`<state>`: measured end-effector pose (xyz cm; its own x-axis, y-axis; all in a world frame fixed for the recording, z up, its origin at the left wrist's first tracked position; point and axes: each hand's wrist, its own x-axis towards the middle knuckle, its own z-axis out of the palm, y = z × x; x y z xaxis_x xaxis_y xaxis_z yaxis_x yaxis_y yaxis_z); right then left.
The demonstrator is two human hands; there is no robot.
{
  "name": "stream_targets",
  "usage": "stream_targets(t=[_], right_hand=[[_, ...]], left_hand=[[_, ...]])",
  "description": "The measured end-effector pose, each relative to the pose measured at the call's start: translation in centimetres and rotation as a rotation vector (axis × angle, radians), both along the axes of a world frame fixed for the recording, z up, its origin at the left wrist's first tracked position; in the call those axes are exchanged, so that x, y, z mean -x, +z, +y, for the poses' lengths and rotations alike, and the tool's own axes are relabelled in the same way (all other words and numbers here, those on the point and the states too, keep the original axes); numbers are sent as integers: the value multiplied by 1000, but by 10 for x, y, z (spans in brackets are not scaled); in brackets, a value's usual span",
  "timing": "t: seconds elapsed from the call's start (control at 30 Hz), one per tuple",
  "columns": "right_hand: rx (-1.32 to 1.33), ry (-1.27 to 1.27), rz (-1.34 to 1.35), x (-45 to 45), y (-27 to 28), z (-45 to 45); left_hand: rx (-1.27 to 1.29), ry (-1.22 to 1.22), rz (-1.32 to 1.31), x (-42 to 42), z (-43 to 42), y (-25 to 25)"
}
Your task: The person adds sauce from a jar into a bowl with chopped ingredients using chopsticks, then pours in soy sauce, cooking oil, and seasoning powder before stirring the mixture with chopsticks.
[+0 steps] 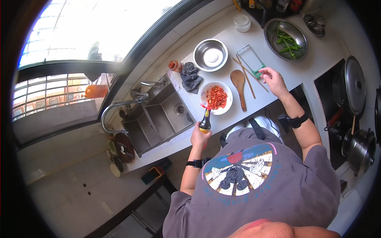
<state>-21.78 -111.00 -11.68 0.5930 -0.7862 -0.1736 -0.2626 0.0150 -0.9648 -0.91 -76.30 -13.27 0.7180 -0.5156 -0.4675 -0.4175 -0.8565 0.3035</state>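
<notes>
My left hand is wrapped round a dark bottle with a red cap and a yellow label. The bottle's top leans over the near edge of a white bowl that holds chopped red pieces. My right hand hovers over the counter's front edge, fingers bent and apart, with nothing visible in it. Close to its fingertips is a green-handled tool with a metal frame. A wooden spoon and chopsticks lie between the bowl and my right hand.
Behind the white bowl sit a metal bowl with an egg, a dark cloth and a jar. The sink is at the left. Green vegetables fill part of a metal basin. Pots stand on the stove at the right.
</notes>
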Motion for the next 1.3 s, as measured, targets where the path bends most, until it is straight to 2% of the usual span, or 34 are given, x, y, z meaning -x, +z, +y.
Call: stream_targets(t=[0.27, 0.4, 0.7, 0.93, 1.3], right_hand=[[13, 9, -39, -7, 2, 5], [17, 13, -59, -9, 3, 6], [19, -9, -23, 1, 15, 8], [11, -37, -44, 7, 14, 9], [6, 3, -86, -6, 13, 16]], left_hand=[[50, -4, 135, 17, -4, 3], [145, -64, 81, 19, -13, -7], [80, 21, 43, 10, -33, -9], [60, 18, -14, 3, -5, -10], [75, -55, 69, 17, 8, -13]])
